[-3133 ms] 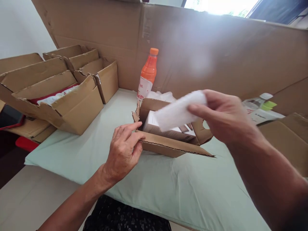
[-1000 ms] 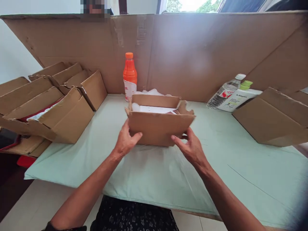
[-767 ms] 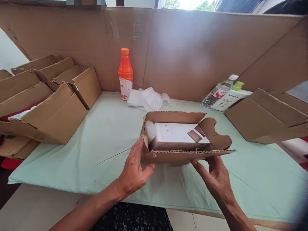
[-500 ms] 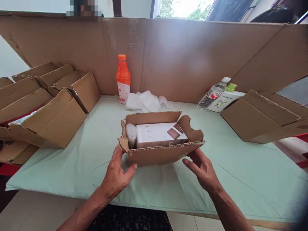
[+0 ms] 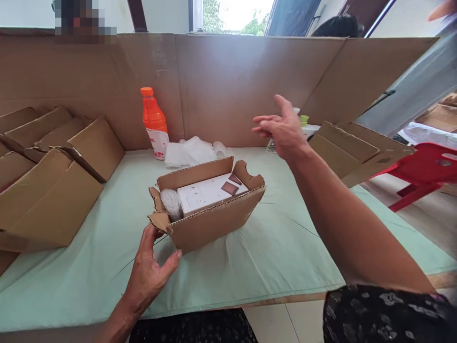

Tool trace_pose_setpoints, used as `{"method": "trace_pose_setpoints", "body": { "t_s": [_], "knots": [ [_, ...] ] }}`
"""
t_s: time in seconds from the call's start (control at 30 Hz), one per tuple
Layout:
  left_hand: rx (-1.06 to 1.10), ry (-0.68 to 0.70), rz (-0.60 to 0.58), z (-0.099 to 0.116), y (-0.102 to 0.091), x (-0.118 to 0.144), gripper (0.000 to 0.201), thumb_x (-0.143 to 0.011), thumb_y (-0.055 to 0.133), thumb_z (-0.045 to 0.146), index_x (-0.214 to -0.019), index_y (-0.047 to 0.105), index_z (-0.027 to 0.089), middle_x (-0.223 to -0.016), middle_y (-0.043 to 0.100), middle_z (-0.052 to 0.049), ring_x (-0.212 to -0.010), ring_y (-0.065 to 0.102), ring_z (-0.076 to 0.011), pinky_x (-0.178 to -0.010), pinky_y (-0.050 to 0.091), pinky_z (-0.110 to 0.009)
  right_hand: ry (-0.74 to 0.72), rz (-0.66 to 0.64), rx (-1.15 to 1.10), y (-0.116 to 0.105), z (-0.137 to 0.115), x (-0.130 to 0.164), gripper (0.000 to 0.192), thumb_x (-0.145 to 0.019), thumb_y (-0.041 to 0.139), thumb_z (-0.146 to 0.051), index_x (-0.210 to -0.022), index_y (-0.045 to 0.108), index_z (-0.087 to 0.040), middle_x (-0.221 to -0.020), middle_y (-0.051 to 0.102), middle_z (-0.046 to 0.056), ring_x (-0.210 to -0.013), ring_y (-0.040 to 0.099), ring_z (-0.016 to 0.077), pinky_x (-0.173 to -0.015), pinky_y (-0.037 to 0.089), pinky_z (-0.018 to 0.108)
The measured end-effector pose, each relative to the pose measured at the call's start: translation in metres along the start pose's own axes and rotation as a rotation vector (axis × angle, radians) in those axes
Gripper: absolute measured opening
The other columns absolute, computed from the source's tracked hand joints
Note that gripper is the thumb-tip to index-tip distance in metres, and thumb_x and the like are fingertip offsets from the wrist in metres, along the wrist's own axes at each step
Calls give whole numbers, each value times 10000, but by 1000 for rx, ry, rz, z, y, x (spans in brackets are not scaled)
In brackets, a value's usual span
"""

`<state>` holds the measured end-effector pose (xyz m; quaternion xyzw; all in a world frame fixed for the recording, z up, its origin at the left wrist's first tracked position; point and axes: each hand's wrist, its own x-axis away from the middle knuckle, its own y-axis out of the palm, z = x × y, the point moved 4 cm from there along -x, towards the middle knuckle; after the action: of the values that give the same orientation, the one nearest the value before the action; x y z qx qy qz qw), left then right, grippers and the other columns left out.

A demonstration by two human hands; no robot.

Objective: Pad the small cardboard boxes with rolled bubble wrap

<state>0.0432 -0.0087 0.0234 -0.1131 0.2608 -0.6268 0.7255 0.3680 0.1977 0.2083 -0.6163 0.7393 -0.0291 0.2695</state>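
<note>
Head view shows the left hand [image 5: 148,276], thumb and fingers parted, at the left end of the open cardboard box [image 5: 217,220] mid-surface [image 5: 228,274], the right hand [image 5: 285,131] empty, loosely spread, so one-sided pushing could skew the box.

Left hand [image 5: 148,274] curves low — right hand [image 5: 282,126] stretches forward, raised.

**One head-worn view, aimed forward and down**

The camera looks from the person's head above the desk's [image 5: 232,278] near side, the lap [image 5: 193,328] showing at 6 o'clock. It faces ahead and downward — near enough to look into the open carton [image 5: 214,226] around mid-frame — with the cardboard panel [image 5: 221,81] behind and the window [image 5: 235,16] at 12. The coverage is wide, reaching a red stool [image 5: 421,164] at 3 o'clock.
</note>
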Motion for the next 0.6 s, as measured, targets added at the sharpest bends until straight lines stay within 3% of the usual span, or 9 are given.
{"method": "trace_pose_setpoints", "body": {
  "t_s": [0.17,0.3,0.4,0.47,0.53,0.6],
  "knots": [
    [12,12,20,5,7,-5,655,-853,703,458,-1413,455,225,-1359,585,-144,-1303,559,-327,-1088,468,-538,-65,-103,104,33,-10,-39,896,-823,572,-61,-1617,180,-201,-1151,719,57,-841,715,146,-693,572,253],
    [-2,40,62,3,8,-6,630,-850,720,431,-1399,466,257,-1373,577,-121,-1313,549,-321,-1093,466,-536,-78,-157,85,43,1,-34,863,-841,560,-95,-1615,192,-196,-1162,714,57,-836,708,135,-722,553,260],
    [-35,76,86,1,6,-5,582,-856,713,411,-1373,493,255,-1356,578,-119,-1279,568,-315,-1075,484,-533,-1,-186,20,37,31,-4,814,-850,570,-167,-1596,242,-166,-1174,718,93,-837,704,134,-746,536,273],
    [-48,99,81,1,6,-5,585,-860,711,398,-1383,488,257,-1349,581,-118,-1269,578,-309,-1063,500,-523,88,-204,-30,30,61,27,806,-807,659,-270,-1547,358,-165,-1132,738,107,-838,704,176,-736,561,315],
    [-52,109,76,0,7,-5,579,-863,707,393,-1385,492,263,-1347,586,-115,-1271,584,-307,-1048,518,-513,199,-234,-74,26,93,62,660,-805,672,-397,-1417,542,-185,-1077,754,105,-857,709,233,-724,580,374],
    [-53,100,75,0,8,-7,578,-864,702,408,-1386,501,261,-1358,591,-120,-1279,586,-313,-1042,525,-518,254,-250,-84,25,117,95,432,-824,650,-474,-1173,706,-226,-1016,768,91,-878,710,278,-720,585,417]
  ]
}}
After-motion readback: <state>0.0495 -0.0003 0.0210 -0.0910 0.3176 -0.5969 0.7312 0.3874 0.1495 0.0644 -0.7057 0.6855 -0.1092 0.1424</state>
